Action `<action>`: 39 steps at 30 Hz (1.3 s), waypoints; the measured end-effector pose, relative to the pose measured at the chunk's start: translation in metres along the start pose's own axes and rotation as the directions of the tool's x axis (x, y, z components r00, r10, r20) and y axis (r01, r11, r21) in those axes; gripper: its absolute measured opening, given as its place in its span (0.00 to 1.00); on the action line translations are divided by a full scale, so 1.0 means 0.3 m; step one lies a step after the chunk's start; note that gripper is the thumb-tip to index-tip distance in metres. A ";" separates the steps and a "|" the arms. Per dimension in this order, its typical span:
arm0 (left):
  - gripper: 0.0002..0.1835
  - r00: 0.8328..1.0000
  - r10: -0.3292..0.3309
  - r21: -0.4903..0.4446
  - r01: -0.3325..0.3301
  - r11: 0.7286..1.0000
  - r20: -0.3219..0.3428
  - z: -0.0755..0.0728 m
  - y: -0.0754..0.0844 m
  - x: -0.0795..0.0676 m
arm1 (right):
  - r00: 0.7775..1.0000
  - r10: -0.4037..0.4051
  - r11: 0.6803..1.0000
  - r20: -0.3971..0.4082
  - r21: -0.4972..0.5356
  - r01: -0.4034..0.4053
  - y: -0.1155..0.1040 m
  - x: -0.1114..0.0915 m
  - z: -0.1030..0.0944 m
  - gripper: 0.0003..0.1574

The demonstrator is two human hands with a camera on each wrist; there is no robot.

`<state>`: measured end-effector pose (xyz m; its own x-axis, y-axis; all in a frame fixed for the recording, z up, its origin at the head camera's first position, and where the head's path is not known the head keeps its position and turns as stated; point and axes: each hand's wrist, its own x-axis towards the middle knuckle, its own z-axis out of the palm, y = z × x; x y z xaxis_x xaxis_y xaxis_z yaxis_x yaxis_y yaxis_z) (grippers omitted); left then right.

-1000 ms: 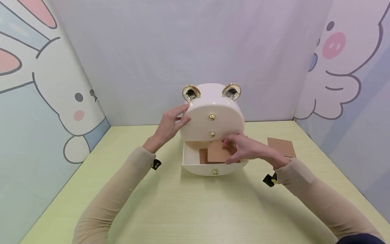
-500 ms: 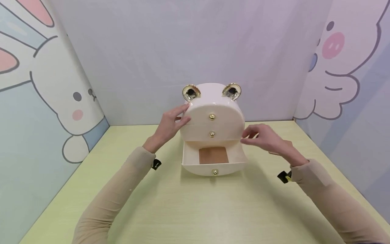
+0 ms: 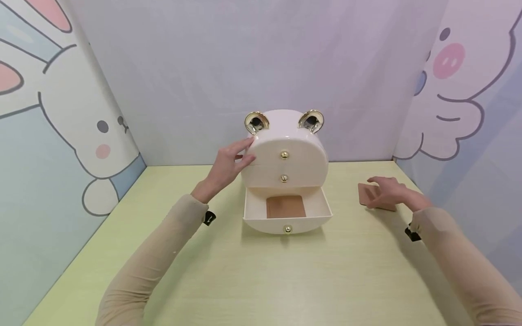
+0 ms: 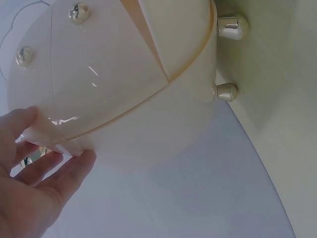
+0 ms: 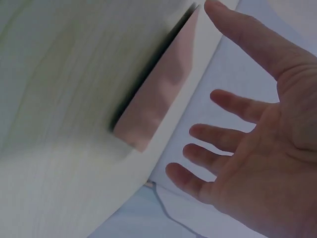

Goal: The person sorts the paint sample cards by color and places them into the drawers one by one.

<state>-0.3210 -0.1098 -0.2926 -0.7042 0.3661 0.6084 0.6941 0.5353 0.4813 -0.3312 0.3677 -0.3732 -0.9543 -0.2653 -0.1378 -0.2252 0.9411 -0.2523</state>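
A white frog-shaped drawer box (image 3: pixel 285 165) with gold-rimmed eyes and gold knobs stands on the table. Its bottom drawer (image 3: pixel 254 203) is pulled out, and a thin brown square (image 3: pixel 285 207) with rounded corners lies inside. My left hand (image 3: pixel 228 167) holds the box's upper left edge; the left wrist view shows the thumb on the front and fingertips (image 4: pixel 86 158) against the side. To the right, my right hand (image 3: pixel 389 191) hovers over another brown square (image 3: pixel 364 194) on the table. In the right wrist view its fingers are spread, above and apart from that square (image 5: pixel 158 89).
The pale wood-grain table (image 3: pixel 281 276) extends in front of the box. A plain light wall (image 3: pixel 253 68) rises behind it. Side panels carry a cartoon rabbit (image 3: pixel 81 127) on the left and a pink-nosed cartoon animal (image 3: pixel 465 90) on the right.
My right hand has let go of a brown square in the drawer, withdrawn, and moved right to above the square on the table. My left hand has stayed on the box.
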 end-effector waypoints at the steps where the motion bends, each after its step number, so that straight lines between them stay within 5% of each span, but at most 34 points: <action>1: 0.27 1.000 0.000 -0.001 0.000 1.000 -0.001 -0.001 0.000 0.001 | 1.000 -0.024 1.000 0.012 0.009 0.024 0.015 0.004 0.004 0.60; 8: 0.27 1.000 -0.002 0.001 0.002 1.000 -0.004 -0.002 0.004 0.000 | 0.990 -0.100 0.988 0.096 0.131 0.087 0.065 0.018 0.024 0.62; 22: 0.26 1.000 0.013 0.001 -0.013 1.000 -0.015 0.004 0.002 -0.002 | 0.991 -0.126 0.988 0.037 0.099 0.122 0.090 0.028 0.036 0.56; 39: 0.27 1.000 0.007 0.004 -0.007 1.000 -0.016 -0.002 0.012 -0.008 | 0.967 -0.239 0.959 -0.092 0.134 0.250 -0.079 -0.028 -0.063 0.48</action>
<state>-0.3166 -0.1091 -0.2920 -0.6968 0.3573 0.6219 0.6983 0.5359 0.4746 -0.3216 0.3518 -0.3480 -0.8867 -0.4621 0.0153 -0.4282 0.8082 -0.4043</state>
